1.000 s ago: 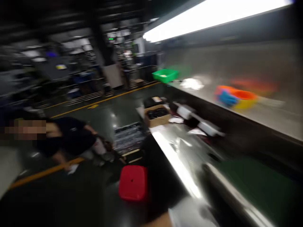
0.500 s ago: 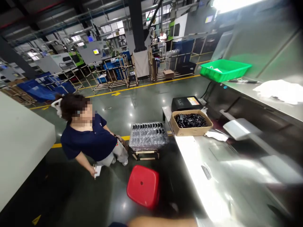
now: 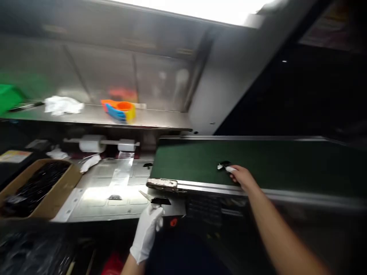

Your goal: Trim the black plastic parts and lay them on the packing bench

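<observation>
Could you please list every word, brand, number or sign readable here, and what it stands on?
No text can be read.
Label on the black case: too blurred to read.
Reddish patch at upper right: too dark and blurred to tell whether it bears text.

A dark, glossy, elongated black piece (image 3: 162, 201), flat along its top edge, sat toward seven o'clock from the middle of the view, gripped at the fingertips of the gloved left hand (image 3: 146, 226). A pale, slender strip (image 3: 145, 195) tapered to a point at its ten o'clock side. Toward four o'clock, a second black part (image 3: 225, 164), curved and marked white at its nine o'clock end, met the right hand's (image 3: 240, 176) fingertips over the green belt (image 3: 189, 158); blur hid whether it touched the surface.
</observation>
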